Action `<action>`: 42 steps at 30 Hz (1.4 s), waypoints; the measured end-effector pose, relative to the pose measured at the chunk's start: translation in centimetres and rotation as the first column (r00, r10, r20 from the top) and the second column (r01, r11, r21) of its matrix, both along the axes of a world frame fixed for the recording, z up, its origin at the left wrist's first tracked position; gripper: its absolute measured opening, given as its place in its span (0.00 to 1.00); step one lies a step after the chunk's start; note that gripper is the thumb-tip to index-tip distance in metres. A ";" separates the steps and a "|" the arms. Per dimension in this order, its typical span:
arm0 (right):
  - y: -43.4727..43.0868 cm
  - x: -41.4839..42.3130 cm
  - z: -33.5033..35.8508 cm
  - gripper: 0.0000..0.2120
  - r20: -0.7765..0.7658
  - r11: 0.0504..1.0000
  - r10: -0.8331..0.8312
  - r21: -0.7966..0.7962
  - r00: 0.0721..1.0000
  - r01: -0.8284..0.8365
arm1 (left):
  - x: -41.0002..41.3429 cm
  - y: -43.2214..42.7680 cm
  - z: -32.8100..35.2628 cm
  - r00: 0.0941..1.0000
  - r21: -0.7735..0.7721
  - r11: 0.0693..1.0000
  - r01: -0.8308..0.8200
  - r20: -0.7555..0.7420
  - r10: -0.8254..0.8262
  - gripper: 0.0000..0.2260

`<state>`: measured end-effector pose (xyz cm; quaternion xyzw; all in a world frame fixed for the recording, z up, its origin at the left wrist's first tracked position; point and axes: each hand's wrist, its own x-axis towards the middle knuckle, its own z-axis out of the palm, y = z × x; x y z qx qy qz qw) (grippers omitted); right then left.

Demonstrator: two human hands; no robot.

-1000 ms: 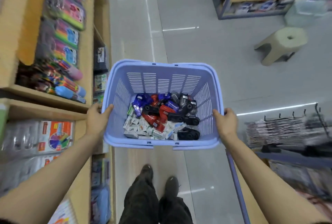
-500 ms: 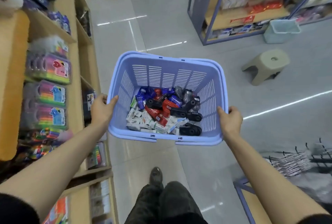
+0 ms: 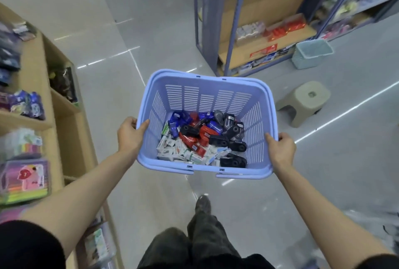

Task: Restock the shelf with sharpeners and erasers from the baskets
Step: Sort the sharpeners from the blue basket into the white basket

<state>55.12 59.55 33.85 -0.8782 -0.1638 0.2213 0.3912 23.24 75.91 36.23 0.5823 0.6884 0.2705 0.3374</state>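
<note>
I carry a light-blue slotted plastic basket (image 3: 207, 87) in front of me over the aisle floor. My left hand (image 3: 129, 134) grips its left rim and my right hand (image 3: 280, 150) grips its right rim. In the bottom lie several red, blue and black sharpeners (image 3: 207, 132), and several small white boxed erasers (image 3: 179, 152) are heaped at the near left. A wooden shelf unit (image 3: 69, 121) with packaged stationery runs along my left side.
A beige plastic stool (image 3: 302, 102) stands on the floor to the right of the basket. Beyond it sits a pale green basket (image 3: 311, 55) beside a blue-framed shelf rack (image 3: 239, 31). Grey tiled floor stretches ahead. My legs and one shoe (image 3: 203, 206) show below.
My view has swung to the right and away from the left shelf, bringing the far rack and stool closer. The basket stays held by both hands.
</note>
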 end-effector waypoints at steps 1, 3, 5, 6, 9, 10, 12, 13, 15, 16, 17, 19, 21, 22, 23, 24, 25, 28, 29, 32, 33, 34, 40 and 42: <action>1.6 1.1 0.3 0.14 0.002 1.000 -0.013 0.002 1.000 0.013 | 1.3 2.0 0.4 1.000 -0.001 1.000 0.014 0.004 -0.014 0.13; 4.7 3.4 0.8 0.15 -0.009 0.999 -0.046 0.008 0.999 0.047 | 4.2 6.1 1.0 0.998 -0.005 0.999 0.053 0.016 -0.053 0.14; 7.6 5.6 1.1 0.15 -0.022 0.996 -0.088 0.005 0.996 0.089 | 7.1 10.2 1.2 0.995 -0.006 0.995 0.096 0.011 -0.096 0.13; 9.0 6.8 1.1 0.15 -0.027 0.994 -0.113 0.003 0.993 0.113 | 8.8 12.4 1.1 0.993 -0.003 0.993 0.120 0.006 -0.120 0.13; 12.8 10.4 0.6 0.16 -0.040 0.981 -0.193 -0.006 0.980 0.193 | 14.3 18.6 0.4 0.979 -0.007 0.979 0.204 -0.001 -0.204 0.12; 13.8 11.6 0.2 0.17 -0.043 0.975 -0.222 -0.008 0.974 0.222 | 16.2 20.4 0.0 0.972 -0.017 0.972 0.236 -0.001 -0.236 0.12; 15.7 14.0 -0.3 0.17 -0.034 0.959 -0.283 -0.020 0.959 0.282 | 20.3 24.0 -0.8 0.953 -0.033 0.953 0.303 -0.003 -0.303 0.12; 16.6 15.3 -0.4 0.17 -0.028 0.948 -0.318 -0.032 0.948 0.317 | 22.4 25.7 -1.1 0.942 -0.047 0.941 0.336 0.003 -0.336 0.12; 18.2 17.7 -0.4 0.15 -0.027 0.923 -0.384 -0.040 0.923 0.383 | 26.7 29.0 -1.5 0.917 -0.063 0.915 0.398 0.001 -0.398 0.12; 18.8 19.0 -0.5 0.14 -0.027 0.909 -0.414 -0.051 0.910 0.413 | 28.8 30.4 -1.5 0.905 -0.066 0.903 0.424 -0.015 -0.426 0.12; 19.3 20.3 -0.4 0.15 -0.027 0.894 -0.446 -0.061 0.894 0.444 | 31.1 31.6 -1.2 0.890 -0.068 0.889 0.453 -0.028 -0.456 0.12; 20.2 23.1 -0.1 0.17 -0.027 0.860 -0.508 -0.071 0.861 0.506 | 35.8 33.8 -0.7 0.851 -0.084 0.849 0.521 -0.021 -0.524 0.11; 21.0 26.1 0.2 0.18 -0.021 0.827 -0.559 -0.078 0.829 0.556 | 40.6 35.8 -0.3 0.814 -0.103 0.812 0.574 -0.030 -0.580 0.11; 21.3 27.6 0.2 0.19 -0.024 0.811 -0.583 -0.076 0.812 0.580 | 43.0 36.7 -0.3 0.798 -0.111 0.795 0.596 -0.026 -0.602 0.12; 21.6 29.2 0.2 0.19 -0.030 0.793 -0.607 -0.073 0.794 0.604 | 45.4 37.5 -0.4 0.782 -0.115 0.779 0.617 -0.021 -0.623 0.12; 21.9 30.9 0.1 0.19 -0.035 0.777 -0.628 -0.070 0.777 0.625 | 47.9 38.3 -0.6 0.767 -0.117 0.763 0.636 -0.017 -0.642 0.12; 22.2 32.6 -0.1 0.19 -0.038 0.763 -0.646 -0.063 0.763 0.643 | 50.3 38.8 -0.7 0.752 -0.114 0.748 0.653 -0.016 -0.659 0.13; 23.2 38.5 -0.4 0.19 -0.043 0.744 -0.668 -0.048 0.743 0.666 | 57.2 40.3 -1.6 0.727 -0.095 0.724 0.683 -0.006 -0.686 0.16; 23.6 40.7 -0.4 0.19 -0.043 0.744 -0.668 -0.050 0.743 0.667 | 59.3 40.6 -1.7 0.730 -0.094 0.727 0.681 -0.001 -0.684 0.17; 25.4 47.7 0.4 0.19 -0.037 0.762 -0.648 -0.042 0.761 0.646 | 64.8 41.7 -1.9 0.763 -0.101 0.759 0.643 0.007 -0.646 0.17; 26.2 50.0 0.7 0.19 -0.026 0.772 -0.635 -0.044 0.772 0.634 | 66.4 42.2 -1.8 0.775 -0.106 0.770 0.629 0.004 -0.632 0.16; 27.2 52.3 0.9 0.19 -0.013 0.783 -0.621 -0.046 0.784 0.620 | 68.1 42.7 -1.9 0.783 -0.109 0.778 0.619 0.013 -0.622 0.15; 32.9 64.6 -1.3 0.18 0.058 0.825 -0.556 -0.081 0.829 0.559 | 77.6 46.6 -5.0 0.827 -0.171 0.809 0.562 0.096 -0.554 0.12; 34.5 68.0 -3.4 0.18 0.061 0.826 -0.551 -0.099 0.832 0.554 | 80.8 48.0 -6.8 0.830 -0.213 0.803 0.556 0.106 -0.547 0.14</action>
